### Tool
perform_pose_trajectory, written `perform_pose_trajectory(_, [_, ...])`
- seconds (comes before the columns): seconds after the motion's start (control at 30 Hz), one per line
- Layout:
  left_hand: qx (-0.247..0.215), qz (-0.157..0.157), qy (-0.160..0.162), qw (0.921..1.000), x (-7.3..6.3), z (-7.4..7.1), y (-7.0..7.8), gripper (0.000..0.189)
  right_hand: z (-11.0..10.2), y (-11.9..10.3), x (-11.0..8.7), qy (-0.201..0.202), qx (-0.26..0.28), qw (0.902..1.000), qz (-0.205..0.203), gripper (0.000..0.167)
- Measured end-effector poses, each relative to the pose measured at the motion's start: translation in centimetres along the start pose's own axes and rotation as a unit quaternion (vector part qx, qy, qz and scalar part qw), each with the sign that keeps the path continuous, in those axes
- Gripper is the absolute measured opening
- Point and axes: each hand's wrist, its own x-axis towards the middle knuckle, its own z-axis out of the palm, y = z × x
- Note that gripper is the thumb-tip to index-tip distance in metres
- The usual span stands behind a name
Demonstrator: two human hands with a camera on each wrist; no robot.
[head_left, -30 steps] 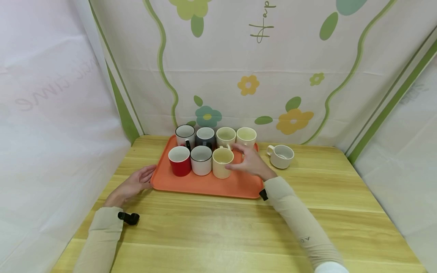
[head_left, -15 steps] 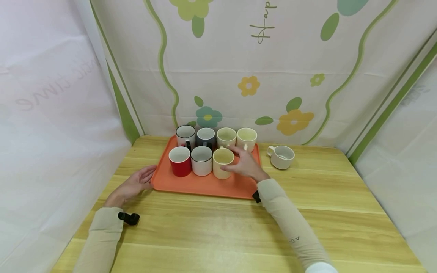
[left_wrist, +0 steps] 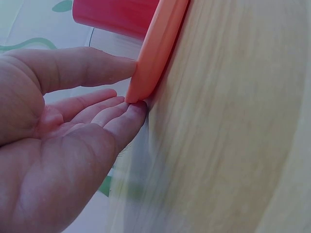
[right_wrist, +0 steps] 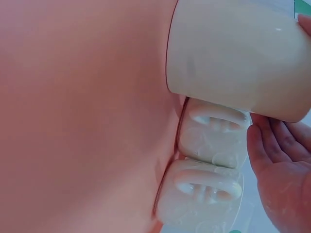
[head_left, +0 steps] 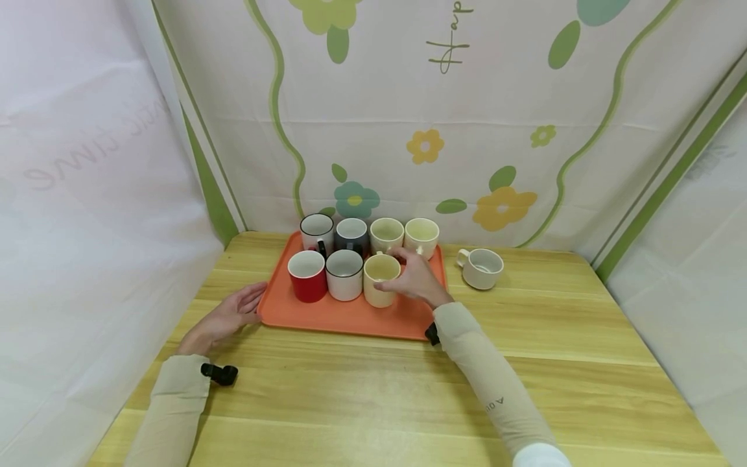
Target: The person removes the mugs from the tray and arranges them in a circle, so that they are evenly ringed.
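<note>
While left hand (head_left: 229, 315) pinches tray (head_left: 350, 319) | yellow mug (head_left: 376, 297) within right hand (head_left: 417, 277)

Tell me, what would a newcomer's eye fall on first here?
Probably the orange tray on the wooden table, bearing seven mugs. The vivid red mug stands front-left on it. At the front row's right end, the right hand holds a pale yellow mug.

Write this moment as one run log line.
left hand: touching edge of orange tray | right hand: gripping pale yellow mug, front row | red mug: upright on tray | whitish cup: on table, beside tray
</note>
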Motion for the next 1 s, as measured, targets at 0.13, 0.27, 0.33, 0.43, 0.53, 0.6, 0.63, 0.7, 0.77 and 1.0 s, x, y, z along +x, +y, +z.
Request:
perform_pose_trajectory(0.13, [-0.001, 0.003, -0.002, 1.0, -0.1, 0.0, 0.0, 0.083, 0.0, 0.0, -0.3, -0.001, 0.001, 1.0, -0.008, 0.064])
perform_pose_trajectory(0.27, [-0.003, 0.004, -0.003, 1.0, -0.2, -0.1, 0.1, 0.083, -0.2, -0.1, -0.7, -0.001, 0.006, 0.9999, -0.013, 0.062])
perform_pose_trajectory(0.33, [-0.003, 0.004, -0.004, 1.0, -0.2, -0.1, 0.0, 0.084, -0.4, -0.2, -1.0, -0.001, 0.01, 0.9999, -0.011, 0.063])
perform_pose_trajectory(0.43, [-0.002, 0.005, -0.004, 1.0, -0.2, -0.2, 0.0, 0.084, -1.0, -0.5, -1.7, -0.004, 0.012, 0.9999, -0.006, 0.065])
perform_pose_trajectory(0.53, [-0.001, 0.004, -0.004, 1.0, -0.2, -0.2, -0.1, 0.084, -1.8, -0.7, -2.4, -0.01, 0.005, 0.9999, -0.011, 0.064])
perform_pose_trajectory(0.6, [-0.001, 0.004, -0.004, 1.0, -0.2, -0.2, -0.1, 0.084, -2.4, -0.7, -2.9, -0.012, -0.003, 0.9998, -0.018, 0.062])
perform_pose_trajectory(0.63, [-0.001, 0.004, -0.004, 1.0, -0.2, -0.2, -0.1, 0.084, -2.7, -0.7, -3.1, -0.013, -0.006, 0.9997, -0.022, 0.061])
perform_pose_trajectory(0.7, [0.0, 0.004, -0.003, 1.0, -0.2, -0.2, -0.1, 0.084, -3.5, -0.7, -3.7, -0.014, -0.014, 0.9994, -0.027, 0.06])
perform_pose_trajectory(0.77, [0.0, 0.003, -0.003, 1.0, -0.2, -0.2, -0.1, 0.084, -4.4, -0.7, -4.4, -0.015, -0.018, 0.9994, -0.026, 0.06])
perform_pose_trajectory(1.0, [-0.005, -0.001, -0.003, 1.0, 0.0, -0.1, -0.2, 0.083, -8.7, -0.8, -7.2, -0.008, -0.009, 0.9998, -0.016, 0.063])
